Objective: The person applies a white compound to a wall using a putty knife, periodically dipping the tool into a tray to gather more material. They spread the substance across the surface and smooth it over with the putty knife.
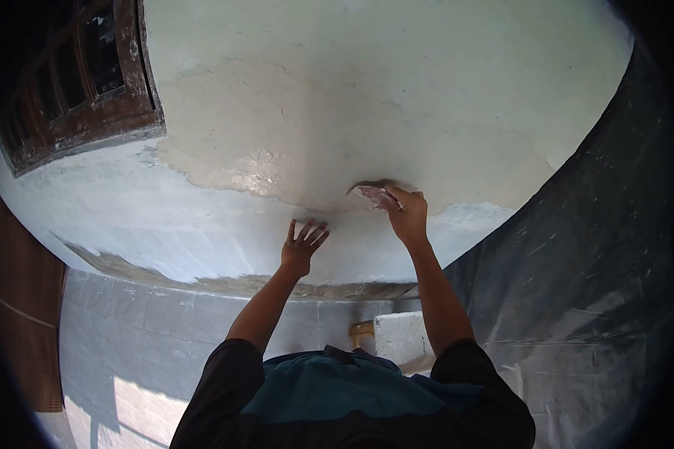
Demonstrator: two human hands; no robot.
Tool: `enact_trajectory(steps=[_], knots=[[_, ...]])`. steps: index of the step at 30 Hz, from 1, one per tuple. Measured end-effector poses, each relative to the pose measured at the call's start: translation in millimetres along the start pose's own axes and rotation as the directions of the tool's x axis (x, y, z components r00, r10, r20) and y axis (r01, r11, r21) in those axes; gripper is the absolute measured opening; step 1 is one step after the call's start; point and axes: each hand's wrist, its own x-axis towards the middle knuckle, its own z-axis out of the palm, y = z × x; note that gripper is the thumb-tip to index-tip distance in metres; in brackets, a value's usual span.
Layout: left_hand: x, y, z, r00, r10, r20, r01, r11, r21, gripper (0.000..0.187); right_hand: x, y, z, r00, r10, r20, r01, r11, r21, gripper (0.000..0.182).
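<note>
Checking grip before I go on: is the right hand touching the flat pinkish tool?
Touching. The head view shows the right hand gripping the flat pinkish tool at one end.

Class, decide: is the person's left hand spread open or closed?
Spread open: on the left hand, the fingers fan apart, with gaps visible between them.
</note>
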Motion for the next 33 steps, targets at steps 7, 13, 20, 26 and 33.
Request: enact_trajectory(steps=[7, 13, 20, 26, 33], knots=[[0, -1, 9, 0.997, 0.031, -0.073, -0.03, 0.999, 0.013, 0.082, -15, -3, -8, 0.972, 0.219, 0.087, -0.229, 0.965, 0.126, 0.027], [-2, -4, 7, 0.99, 0.025, -0.139, -0.031, 0.999, -0.038, 0.081, -21, 22, -3, 0.942, 0.333, -0.053, -0.299, 0.899, 0.321, 0.023], [-17, 8, -6, 0.944, 0.019, -0.33, -0.037, 0.998, -0.048, 0.081, -29, 7, 8, 0.963, 0.263, 0.06, -0.268, 0.911, 0.315, 0.022], [-13, 4, -10, 0.904, -0.012, -0.428, -0.055, 0.988, -0.144, 0.082, -30, 10, -8, 0.919, 0.388, 0.069, -0.367, 0.777, 0.512, 0.022], [-15, 2, -17, 0.917, -0.028, -0.399, -0.051, 0.982, -0.184, 0.079, -28, 24, 6, 0.91, 0.407, 0.075, -0.38, 0.75, 0.542, 0.022]])
